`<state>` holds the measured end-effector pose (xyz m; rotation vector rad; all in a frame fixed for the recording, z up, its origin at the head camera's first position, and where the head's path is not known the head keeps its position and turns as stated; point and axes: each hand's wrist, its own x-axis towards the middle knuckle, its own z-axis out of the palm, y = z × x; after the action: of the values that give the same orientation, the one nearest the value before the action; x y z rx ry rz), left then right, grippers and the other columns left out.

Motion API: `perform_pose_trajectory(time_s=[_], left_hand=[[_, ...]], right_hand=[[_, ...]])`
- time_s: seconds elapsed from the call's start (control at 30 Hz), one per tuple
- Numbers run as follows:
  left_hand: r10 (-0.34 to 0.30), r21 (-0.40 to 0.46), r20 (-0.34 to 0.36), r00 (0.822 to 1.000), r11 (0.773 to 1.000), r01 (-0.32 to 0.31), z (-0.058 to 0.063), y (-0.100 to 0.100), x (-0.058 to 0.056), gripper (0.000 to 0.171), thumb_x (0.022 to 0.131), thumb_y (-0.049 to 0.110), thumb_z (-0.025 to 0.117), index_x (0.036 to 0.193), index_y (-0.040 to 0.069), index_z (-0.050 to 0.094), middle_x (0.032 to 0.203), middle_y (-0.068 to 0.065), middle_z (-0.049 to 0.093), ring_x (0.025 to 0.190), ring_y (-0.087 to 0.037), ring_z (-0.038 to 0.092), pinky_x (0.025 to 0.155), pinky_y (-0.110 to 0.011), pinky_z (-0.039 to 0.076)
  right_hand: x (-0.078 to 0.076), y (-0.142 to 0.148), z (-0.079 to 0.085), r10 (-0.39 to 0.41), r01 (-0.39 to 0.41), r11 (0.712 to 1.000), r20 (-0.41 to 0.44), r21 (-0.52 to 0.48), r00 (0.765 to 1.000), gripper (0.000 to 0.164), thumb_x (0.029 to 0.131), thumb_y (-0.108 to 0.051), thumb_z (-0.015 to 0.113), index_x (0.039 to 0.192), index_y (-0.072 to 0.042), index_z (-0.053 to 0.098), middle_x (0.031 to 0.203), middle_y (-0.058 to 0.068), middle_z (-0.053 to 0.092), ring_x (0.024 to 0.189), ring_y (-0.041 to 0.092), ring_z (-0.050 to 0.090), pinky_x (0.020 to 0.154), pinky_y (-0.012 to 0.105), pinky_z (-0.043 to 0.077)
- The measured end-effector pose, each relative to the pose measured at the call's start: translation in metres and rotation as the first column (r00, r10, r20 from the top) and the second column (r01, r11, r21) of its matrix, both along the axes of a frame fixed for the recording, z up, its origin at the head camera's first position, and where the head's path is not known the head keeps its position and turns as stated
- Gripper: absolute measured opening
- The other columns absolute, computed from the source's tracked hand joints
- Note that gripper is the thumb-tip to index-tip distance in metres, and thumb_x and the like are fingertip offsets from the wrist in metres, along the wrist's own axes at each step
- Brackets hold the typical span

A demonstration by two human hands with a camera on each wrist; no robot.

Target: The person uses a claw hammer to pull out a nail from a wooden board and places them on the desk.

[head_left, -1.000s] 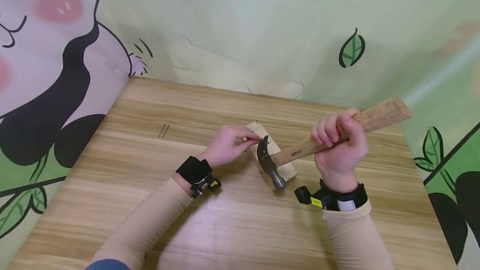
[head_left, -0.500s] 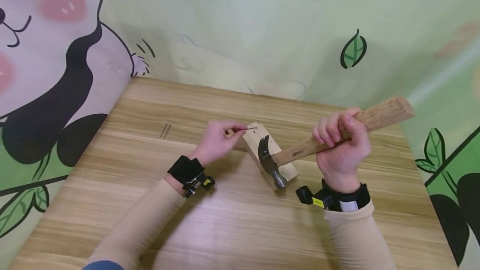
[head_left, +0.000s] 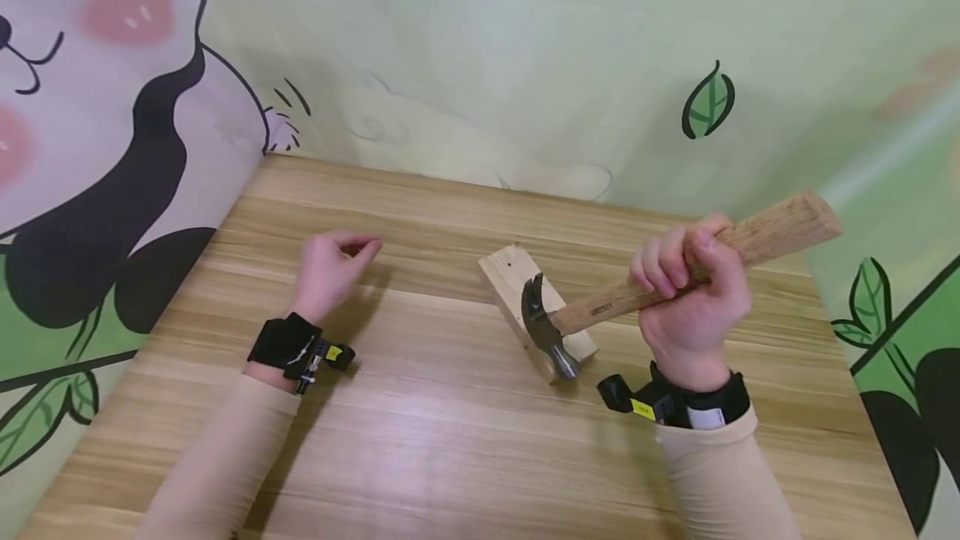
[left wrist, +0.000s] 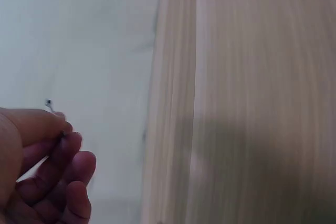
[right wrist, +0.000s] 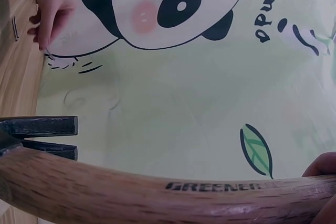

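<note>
My left hand (head_left: 330, 269) is over the left side of the table, its thumb and fingertips pinching a thin nail (left wrist: 50, 104) whose head sticks out past them. My right hand (head_left: 693, 302) grips the wooden handle of a claw hammer (head_left: 600, 309) partway along. The steel head hangs over a pale wooden block (head_left: 512, 277) and covers part of it; whether they touch I cannot tell. A small dark spot shows near the block's far end. Two loose nails (right wrist: 15, 28) lie on the table in the right wrist view; in the head view my left hand hides them.
The wood-grain table (head_left: 427, 432) meets a pale green printed backdrop (head_left: 480, 65) along its far edge. Panda-printed panels (head_left: 82, 148) rise at the left side. Both wrists carry black straps with small cameras.
My left hand has moved left, away from the block, with the nail pinched between its fingers. The hammer and right hand have shifted slightly right, and the block stays put.
</note>
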<state>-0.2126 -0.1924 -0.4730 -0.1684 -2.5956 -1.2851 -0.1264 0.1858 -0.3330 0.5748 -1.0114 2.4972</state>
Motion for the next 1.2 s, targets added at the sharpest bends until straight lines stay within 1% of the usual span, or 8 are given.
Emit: perform_pose_trajectory(time_s=[0.2,0.37,0.5,0.63,0.77,0.9,1.03,1.2], left_hand=[[0.146,0.002,0.106,0.984,0.989,-0.147,-0.006,-0.04,-0.001,0.021,0.1,0.018,0.078,0.111,0.0,0.083,0.105,-0.02,0.079,0.084,-0.02,0.07,0.064,-0.016,0.047],[0.214,-0.031,0.16,0.964,0.977,-0.212,-0.01,-0.062,0.002,0.026,0.1,0.024,0.078,0.113,0.002,0.083,0.108,-0.018,0.08,0.089,-0.022,0.071,0.065,-0.021,0.047],[0.265,-0.04,0.203,0.943,0.964,-0.262,-0.015,-0.075,0.005,0.029,0.099,0.029,0.079,0.112,0.004,0.084,0.104,-0.017,0.08,0.081,-0.018,0.07,0.061,-0.024,0.047],[0.279,-0.092,0.244,0.929,0.96,-0.265,-0.019,-0.083,0.006,0.032,0.098,0.031,0.079,0.11,0.002,0.084,0.099,-0.018,0.08,0.08,-0.023,0.072,0.064,-0.028,0.048],[0.292,-0.177,0.279,0.915,0.952,-0.25,-0.022,-0.086,0.005,0.035,0.097,0.035,0.078,0.108,0.002,0.083,0.105,-0.019,0.08,0.097,-0.034,0.071,0.073,-0.036,0.047],[0.314,-0.233,0.32,0.894,0.94,-0.247,-0.025,-0.085,0.005,0.038,0.096,0.039,0.076,0.109,0.005,0.083,0.114,-0.02,0.078,0.105,-0.038,0.069,0.074,-0.04,0.047],[0.327,-0.245,0.347,0.879,0.936,-0.251,-0.024,-0.083,0.005,0.037,0.095,0.04,0.077,0.109,0.007,0.083,0.118,-0.02,0.077,0.106,-0.037,0.068,0.072,-0.039,0.047],[0.334,-0.253,0.362,0.87,0.934,-0.254,-0.021,-0.08,0.003,0.037,0.095,0.041,0.077,0.109,0.008,0.083,0.119,-0.019,0.077,0.106,-0.037,0.067,0.072,-0.039,0.046]], right_hand=[[0.0,0.001,-0.001,0.004,-0.004,1.0,-0.002,-0.006,1.0,0.034,0.091,-0.008,0.059,0.072,-0.009,0.031,0.053,-0.002,0.028,0.044,0.01,0.024,0.043,0.029,0.016],[0.001,0.002,-0.002,-0.006,0.006,1.0,-0.002,-0.012,1.0,0.033,0.091,-0.007,0.059,0.073,-0.009,0.032,0.053,-0.002,0.029,0.044,0.011,0.024,0.043,0.029,0.016],[0.002,0.0,-0.002,-0.014,0.014,1.0,-0.005,-0.004,1.0,0.032,0.091,-0.006,0.058,0.073,-0.008,0.032,0.053,-0.002,0.028,0.043,0.011,0.024,0.042,0.029,0.017],[0.005,-0.001,-0.001,-0.013,0.013,1.0,-0.012,0.0,1.0,0.031,0.091,-0.005,0.056,0.074,-0.008,0.031,0.053,-0.002,0.028,0.044,0.011,0.024,0.042,0.03,0.017],[0.01,-0.003,0.001,-0.001,0.001,1.0,-0.016,-0.003,1.0,0.03,0.091,-0.004,0.056,0.073,-0.008,0.031,0.053,-0.001,0.028,0.044,0.011,0.024,0.042,0.03,0.017],[0.014,-0.005,0.003,0.022,-0.022,1.0,-0.029,-0.003,0.999,0.028,0.09,-0.003,0.054,0.074,-0.007,0.032,0.053,-0.001,0.028,0.044,0.012,0.025,0.042,0.03,0.017],[0.019,-0.005,0.005,0.041,-0.041,0.999,-0.053,0.013,0.998,0.028,0.092,-0.002,0.052,0.073,-0.007,0.031,0.054,-0.001,0.028,0.044,0.012,0.025,0.041,0.03,0.016],[0.023,-0.004,0.007,0.066,-0.065,0.998,-0.08,0.026,0.995,0.031,0.093,-0.003,0.051,0.07,-0.007,0.031,0.053,-0.001,0.027,0.043,0.012,0.026,0.041,0.029,0.016]])
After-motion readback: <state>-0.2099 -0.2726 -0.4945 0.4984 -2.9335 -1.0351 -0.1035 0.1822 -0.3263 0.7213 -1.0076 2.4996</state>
